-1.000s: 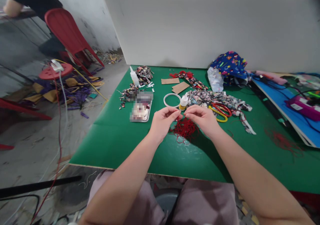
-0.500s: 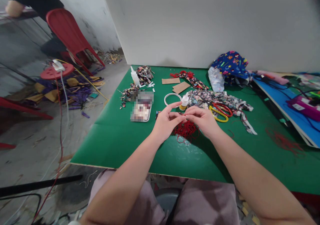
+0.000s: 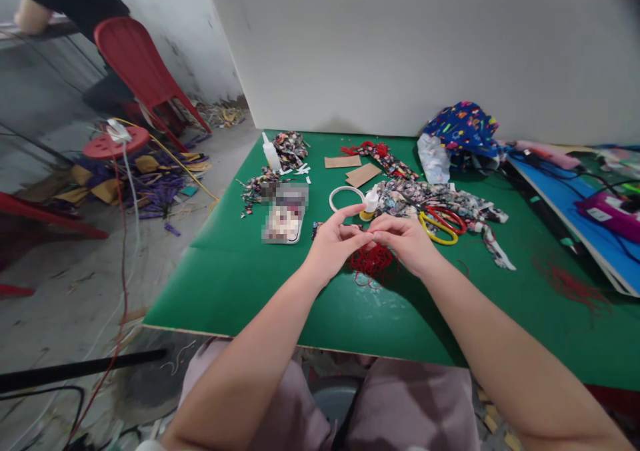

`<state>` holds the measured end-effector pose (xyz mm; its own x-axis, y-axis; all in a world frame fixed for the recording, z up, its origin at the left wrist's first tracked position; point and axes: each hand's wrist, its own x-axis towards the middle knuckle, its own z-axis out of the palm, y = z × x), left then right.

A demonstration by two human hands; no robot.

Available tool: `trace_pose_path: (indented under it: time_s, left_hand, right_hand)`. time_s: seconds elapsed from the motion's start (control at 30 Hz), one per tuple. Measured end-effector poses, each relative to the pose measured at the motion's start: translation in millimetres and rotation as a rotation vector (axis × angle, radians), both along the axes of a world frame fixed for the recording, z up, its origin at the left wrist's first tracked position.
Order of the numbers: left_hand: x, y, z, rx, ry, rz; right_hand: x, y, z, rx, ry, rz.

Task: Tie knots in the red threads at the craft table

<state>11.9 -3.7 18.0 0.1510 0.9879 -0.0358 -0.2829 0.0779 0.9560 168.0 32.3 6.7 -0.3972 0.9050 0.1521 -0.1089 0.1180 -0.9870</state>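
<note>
Green tabletop (image 3: 230, 271) is leaving loads of room front-left, but scissors (image 3: 429, 215) and a squeeze bottle (image 3: 370, 205) are kinda crowding the right hand (image 3: 404, 241).

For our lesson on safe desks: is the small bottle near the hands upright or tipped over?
Upright: the small bottle has its white top above its yellow lower part.

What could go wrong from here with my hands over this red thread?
The red thread lies in a loose tangle by the left hand and right hand and might snag. The yellow-labelled bottle stands close beyond them and could get knocked over. The scissors lie beside the right hand, so a sideways move might bump them.
</note>
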Motion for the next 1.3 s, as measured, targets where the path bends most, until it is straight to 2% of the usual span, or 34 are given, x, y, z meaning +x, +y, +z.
trace_pose_path:
  time_s: [0.2, 0.77, 1.1, 1.3]
  left_hand:
    - [-0.4, 0.1, 0.1, -0.008, -0.006, 0.009]
    - [-1.8, 0.3, -3.2, -0.030, -0.039, -0.033]
    - [-5.3, -0.5, 1.7, 0.044, 0.011, -0.078]
    - [-8.1, -0.6, 1.9, 0.096, 0.116, -0.110]
  right_hand:
    - [-0.4, -0.1, 0.4, 0.008, -0.011, -0.027]
    - [1.8, -0.7, -0.1, 0.100, -0.038, 0.016]
    - [-1.1, -4.9, 1.2, 0.000, 0.044, 0.048]
    - [-1.0, -3.6, 0.6, -0.063, 0.033, 0.049]
